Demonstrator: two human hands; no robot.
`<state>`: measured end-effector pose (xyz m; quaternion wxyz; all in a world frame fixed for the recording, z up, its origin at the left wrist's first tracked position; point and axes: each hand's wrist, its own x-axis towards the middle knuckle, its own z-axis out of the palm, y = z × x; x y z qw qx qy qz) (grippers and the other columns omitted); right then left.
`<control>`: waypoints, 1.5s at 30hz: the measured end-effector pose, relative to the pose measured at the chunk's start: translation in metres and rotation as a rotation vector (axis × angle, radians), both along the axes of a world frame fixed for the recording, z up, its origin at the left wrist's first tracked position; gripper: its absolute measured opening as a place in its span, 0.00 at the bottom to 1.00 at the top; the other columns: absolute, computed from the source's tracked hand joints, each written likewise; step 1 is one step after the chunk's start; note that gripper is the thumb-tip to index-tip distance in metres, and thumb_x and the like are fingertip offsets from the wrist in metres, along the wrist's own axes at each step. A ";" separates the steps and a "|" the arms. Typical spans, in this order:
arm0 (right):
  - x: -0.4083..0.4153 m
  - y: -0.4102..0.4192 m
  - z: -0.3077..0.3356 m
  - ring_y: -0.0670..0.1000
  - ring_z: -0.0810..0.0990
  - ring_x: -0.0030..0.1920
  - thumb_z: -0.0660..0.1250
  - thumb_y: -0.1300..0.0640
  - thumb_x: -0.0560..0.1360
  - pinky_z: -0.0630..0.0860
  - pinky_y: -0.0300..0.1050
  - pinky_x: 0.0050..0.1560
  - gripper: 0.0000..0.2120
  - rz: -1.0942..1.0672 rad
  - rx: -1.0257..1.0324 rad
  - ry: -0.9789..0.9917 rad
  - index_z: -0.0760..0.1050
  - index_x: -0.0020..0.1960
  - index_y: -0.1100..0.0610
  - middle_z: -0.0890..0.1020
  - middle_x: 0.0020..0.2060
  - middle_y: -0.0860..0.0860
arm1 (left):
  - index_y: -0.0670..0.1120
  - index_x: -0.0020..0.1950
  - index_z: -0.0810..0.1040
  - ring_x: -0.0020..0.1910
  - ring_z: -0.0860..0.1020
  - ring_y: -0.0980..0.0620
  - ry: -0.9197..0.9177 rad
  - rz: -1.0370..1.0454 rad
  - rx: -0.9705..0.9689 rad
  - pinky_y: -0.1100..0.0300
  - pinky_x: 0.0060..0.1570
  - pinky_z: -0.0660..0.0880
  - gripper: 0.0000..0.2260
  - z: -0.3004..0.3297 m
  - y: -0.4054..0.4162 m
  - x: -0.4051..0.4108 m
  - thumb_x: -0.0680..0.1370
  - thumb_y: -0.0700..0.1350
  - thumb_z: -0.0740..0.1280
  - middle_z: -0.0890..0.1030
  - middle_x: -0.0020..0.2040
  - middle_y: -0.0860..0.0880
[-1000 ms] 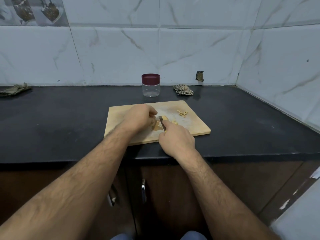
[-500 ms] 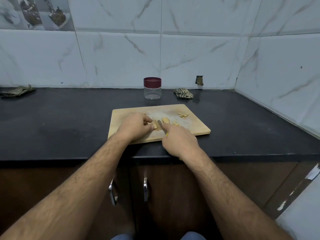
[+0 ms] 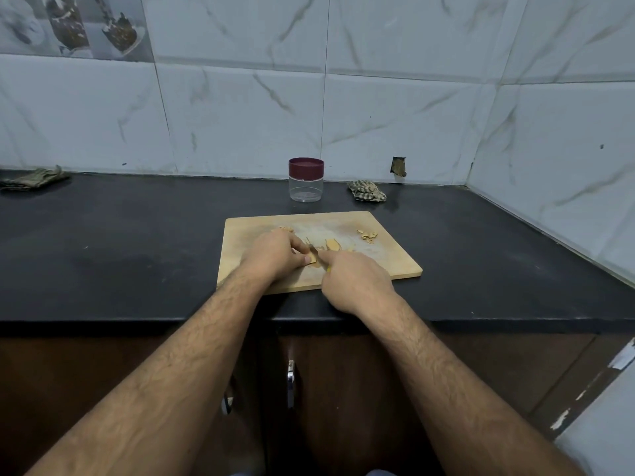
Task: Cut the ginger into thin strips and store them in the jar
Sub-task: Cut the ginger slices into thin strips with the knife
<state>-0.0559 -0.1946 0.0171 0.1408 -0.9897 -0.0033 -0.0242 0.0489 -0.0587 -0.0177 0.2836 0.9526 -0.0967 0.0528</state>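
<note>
Dark worktop, wooden cutting board [image 3: 395, 266] near its front edge. Left hand [image 3: 271, 257] pinches a thin ginger slice [image 3: 312, 260] mid-board; right hand [image 3: 354, 281] curls around the knife [image 3: 313, 250]. Looks light, stiff, probably slippery, so best pinned flat near its end.

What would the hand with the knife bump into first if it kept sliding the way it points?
Probably the ginger piece held under the left hand: the right hand aims its knife up-left at it, nearly touching.
</note>
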 end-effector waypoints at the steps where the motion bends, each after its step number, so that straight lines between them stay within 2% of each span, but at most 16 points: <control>1: 0.000 0.001 0.000 0.56 0.75 0.63 0.57 0.60 0.79 0.72 0.48 0.54 0.25 0.001 -0.003 0.005 0.66 0.74 0.45 0.77 0.64 0.52 | 0.57 0.51 0.85 0.56 0.78 0.56 0.015 -0.004 -0.013 0.53 0.58 0.76 0.07 0.000 0.001 0.001 0.73 0.53 0.75 0.81 0.43 0.58; 5: 0.000 0.002 0.000 0.56 0.74 0.64 0.56 0.60 0.79 0.72 0.49 0.57 0.24 -0.001 -0.014 0.004 0.67 0.74 0.45 0.77 0.65 0.52 | 0.58 0.48 0.84 0.59 0.77 0.56 0.042 -0.009 -0.046 0.53 0.60 0.75 0.07 0.000 0.001 0.007 0.71 0.53 0.77 0.82 0.48 0.56; 7: 0.000 0.003 0.000 0.56 0.75 0.64 0.57 0.59 0.79 0.72 0.49 0.57 0.24 -0.003 -0.028 -0.003 0.67 0.74 0.45 0.77 0.65 0.52 | 0.59 0.42 0.82 0.64 0.74 0.58 0.054 -0.014 -0.047 0.53 0.62 0.74 0.06 0.000 0.001 0.009 0.70 0.52 0.77 0.82 0.47 0.56; 10: 0.001 0.003 0.000 0.55 0.75 0.64 0.57 0.59 0.79 0.72 0.48 0.56 0.24 -0.003 -0.036 -0.009 0.68 0.73 0.45 0.77 0.64 0.52 | 0.60 0.37 0.79 0.66 0.73 0.58 0.075 -0.015 -0.045 0.53 0.63 0.73 0.09 0.001 0.000 0.012 0.69 0.51 0.79 0.83 0.49 0.56; 15: 0.000 0.000 -0.001 0.55 0.76 0.62 0.56 0.60 0.78 0.72 0.48 0.53 0.25 -0.019 -0.007 -0.027 0.68 0.73 0.45 0.79 0.62 0.52 | 0.59 0.42 0.82 0.62 0.76 0.58 0.080 0.016 -0.036 0.54 0.61 0.74 0.07 0.005 -0.001 0.008 0.69 0.51 0.79 0.80 0.61 0.57; 17: 0.001 0.001 -0.002 0.55 0.76 0.61 0.57 0.60 0.78 0.70 0.47 0.50 0.24 -0.017 0.002 -0.019 0.69 0.72 0.45 0.79 0.61 0.51 | 0.58 0.43 0.83 0.62 0.76 0.58 0.092 0.019 -0.033 0.54 0.61 0.74 0.07 0.005 -0.001 0.009 0.69 0.52 0.78 0.79 0.60 0.58; 20: 0.003 0.004 -0.004 0.56 0.75 0.61 0.57 0.60 0.78 0.68 0.47 0.48 0.22 -0.011 0.009 -0.008 0.71 0.70 0.46 0.79 0.61 0.51 | 0.59 0.40 0.81 0.64 0.74 0.58 0.106 0.001 -0.040 0.54 0.62 0.73 0.08 0.005 0.000 0.010 0.68 0.52 0.79 0.80 0.55 0.61; 25: 0.003 0.005 -0.004 0.55 0.76 0.60 0.57 0.60 0.78 0.69 0.46 0.47 0.22 -0.014 -0.007 -0.005 0.70 0.70 0.46 0.79 0.60 0.51 | 0.57 0.45 0.83 0.63 0.75 0.57 0.079 0.001 -0.057 0.55 0.62 0.73 0.08 0.006 -0.001 0.008 0.69 0.50 0.79 0.79 0.64 0.56; 30: 0.004 0.011 -0.002 0.55 0.76 0.61 0.57 0.59 0.79 0.68 0.46 0.48 0.21 -0.018 -0.044 -0.002 0.70 0.70 0.46 0.78 0.61 0.52 | 0.56 0.42 0.82 0.64 0.74 0.59 0.078 -0.008 -0.071 0.57 0.61 0.73 0.07 0.005 -0.001 0.007 0.69 0.50 0.79 0.82 0.57 0.57; 34: 0.003 0.013 -0.002 0.55 0.76 0.60 0.57 0.60 0.79 0.69 0.46 0.47 0.20 -0.019 -0.030 0.003 0.71 0.69 0.47 0.78 0.61 0.52 | 0.55 0.47 0.84 0.61 0.75 0.58 0.064 0.004 -0.074 0.60 0.59 0.73 0.08 0.007 -0.002 0.005 0.70 0.50 0.78 0.79 0.64 0.57; 37: -0.007 0.008 -0.003 0.55 0.76 0.61 0.58 0.61 0.78 0.70 0.47 0.47 0.23 -0.007 -0.027 0.009 0.69 0.71 0.47 0.78 0.61 0.52 | 0.55 0.49 0.84 0.62 0.75 0.57 0.071 0.012 -0.062 0.60 0.59 0.72 0.10 0.007 -0.001 0.005 0.70 0.51 0.78 0.78 0.66 0.56; 39: -0.017 0.005 -0.007 0.56 0.75 0.62 0.58 0.61 0.78 0.71 0.48 0.48 0.26 0.003 -0.024 0.033 0.66 0.74 0.46 0.77 0.63 0.53 | 0.56 0.49 0.84 0.61 0.75 0.57 0.075 0.021 -0.047 0.60 0.57 0.72 0.10 0.007 -0.001 0.006 0.70 0.52 0.78 0.78 0.65 0.56; 42: -0.026 0.000 -0.010 0.56 0.74 0.64 0.58 0.61 0.78 0.73 0.49 0.54 0.26 -0.003 0.018 0.033 0.66 0.75 0.47 0.76 0.65 0.53 | 0.56 0.50 0.84 0.61 0.75 0.57 0.076 0.028 -0.033 0.61 0.56 0.73 0.11 0.007 -0.002 0.006 0.70 0.52 0.78 0.78 0.65 0.57; 45: -0.025 -0.005 -0.010 0.55 0.72 0.67 0.57 0.61 0.79 0.73 0.49 0.59 0.28 -0.028 0.079 0.027 0.63 0.77 0.46 0.74 0.69 0.52 | 0.57 0.47 0.84 0.56 0.77 0.56 0.086 0.031 -0.039 0.59 0.55 0.74 0.09 0.007 -0.002 0.007 0.69 0.53 0.78 0.82 0.58 0.57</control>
